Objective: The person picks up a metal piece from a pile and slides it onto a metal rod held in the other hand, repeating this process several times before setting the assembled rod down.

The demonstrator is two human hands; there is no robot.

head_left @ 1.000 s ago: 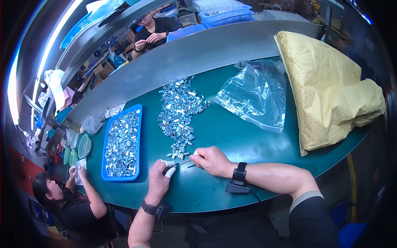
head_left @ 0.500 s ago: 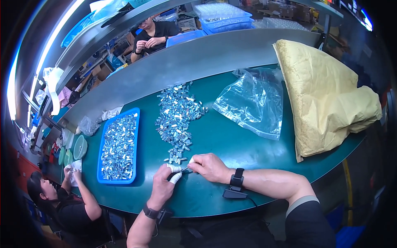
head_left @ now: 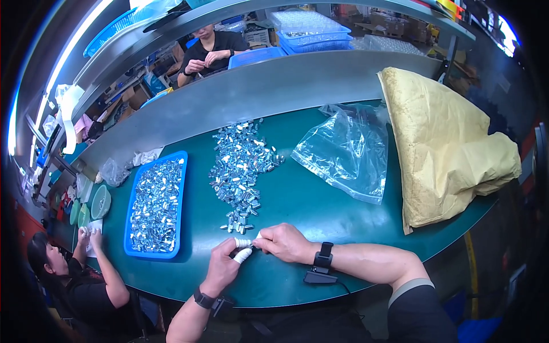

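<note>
While both hands pinch together, left hand (head_left: 225,267) and right hand (head_left: 284,242) hide a tiny part.

I am looking down through 1 head-worn fisheye camera, facing forward over the green table (head_left: 320,206), hands close at the lower edge, far bench bending toward the rim.

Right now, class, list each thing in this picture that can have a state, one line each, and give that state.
left hand: fingers in white finger covers, pinched at a small part
right hand: fingers pinched at the same small part
blue tray: filled with small metal parts
loose pile of metal parts: spread on the green table
clear plastic bag: crumpled, lying flat
yellow sack: slumped, folded over
</note>
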